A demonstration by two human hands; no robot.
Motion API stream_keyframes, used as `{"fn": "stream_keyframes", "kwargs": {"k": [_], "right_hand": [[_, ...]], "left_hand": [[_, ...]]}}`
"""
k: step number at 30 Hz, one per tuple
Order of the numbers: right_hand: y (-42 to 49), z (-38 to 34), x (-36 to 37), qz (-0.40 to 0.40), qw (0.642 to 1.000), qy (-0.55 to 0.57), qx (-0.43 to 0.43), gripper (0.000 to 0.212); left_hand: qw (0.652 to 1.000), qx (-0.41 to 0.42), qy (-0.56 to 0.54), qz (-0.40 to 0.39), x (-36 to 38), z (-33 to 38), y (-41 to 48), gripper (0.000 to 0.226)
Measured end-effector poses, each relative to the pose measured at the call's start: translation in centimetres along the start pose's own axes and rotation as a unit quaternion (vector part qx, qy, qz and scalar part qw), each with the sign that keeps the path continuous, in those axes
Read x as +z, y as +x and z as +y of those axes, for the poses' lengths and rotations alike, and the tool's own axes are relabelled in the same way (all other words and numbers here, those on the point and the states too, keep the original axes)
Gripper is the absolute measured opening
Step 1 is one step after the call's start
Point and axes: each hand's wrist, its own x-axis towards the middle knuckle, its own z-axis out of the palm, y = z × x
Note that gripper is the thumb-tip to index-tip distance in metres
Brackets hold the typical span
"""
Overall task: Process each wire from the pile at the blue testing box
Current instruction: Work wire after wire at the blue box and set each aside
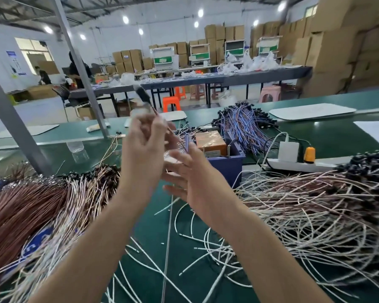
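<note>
One wire (143, 95) is held up, pinched in the curled fingers of the left hand (144, 149), with its black end blurred above. The right hand (188, 184) is spread loose just beside it, in front of the blue box (228, 165). The pile (315, 204) lies to the right. The wire looks light, thin and springy, and likely to tangle, so it is best gripped near the black end. Writing on the orange block (210, 142) and the blue tag (39, 239) is unreadable.
</note>
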Motion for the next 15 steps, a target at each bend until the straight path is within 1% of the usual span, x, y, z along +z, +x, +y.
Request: {"fn": "stream_keyframes", "kwargs": {"k": [2,4,6,7,8,10,11,12,14,15], "right_hand": [[-0.3,-1.0,-0.1,0.032,0.997,0.070,-0.013,0.043],[-0.9,-1.1,-0.8,0.066,0.995,0.073,-0.022,0.035],[-1.5,-0.5,-1.5,0.103,0.991,0.080,-0.023,0.025],[-1.8,-0.1,-1.8,0.124,0.988,0.093,-0.023,0.023],[-1.9,0.3,-2.0,0.147,0.983,0.106,-0.023,0.022],[-1.8,0.7,-2.5,0.190,0.973,0.132,-0.028,0.021],[-1.7,0.8,-2.7,0.203,0.967,0.147,-0.032,0.021],[-1.6,0.8,-2.9,0.209,0.964,0.160,-0.035,0.020],[-1.5,0.7,-3.2,0.214,0.959,0.179,-0.040,0.020],[-1.5,0.7,-3.3,0.218,0.957,0.186,-0.044,0.020]], "left_hand": [[0.999,-0.030,-0.034,-0.026,0.7,-0.6,-3.6,0.016],[0.994,-0.068,-0.078,-0.031,1.4,-2.1,-6.3,0.013],[0.980,-0.140,-0.138,-0.022,2.1,-3.4,-8.1,0.018],[0.970,-0.178,-0.167,-0.016,2.5,-3.9,-8.7,0.022],[0.958,-0.210,-0.193,-0.008,2.8,-4.2,-9.2,0.022],[0.939,-0.253,-0.234,0.022,3.1,-4.6,-10.2,0.009],[0.930,-0.268,-0.247,0.040,3.1,-4.7,-10.7,0.009],[0.922,-0.282,-0.261,0.054,3.2,-4.6,-11.1,0.007],[0.908,-0.303,-0.280,0.074,3.3,-4.7,-11.7,0.016],[0.903,-0.310,-0.285,0.084,3.2,-4.8,-11.9,0.015]]}}
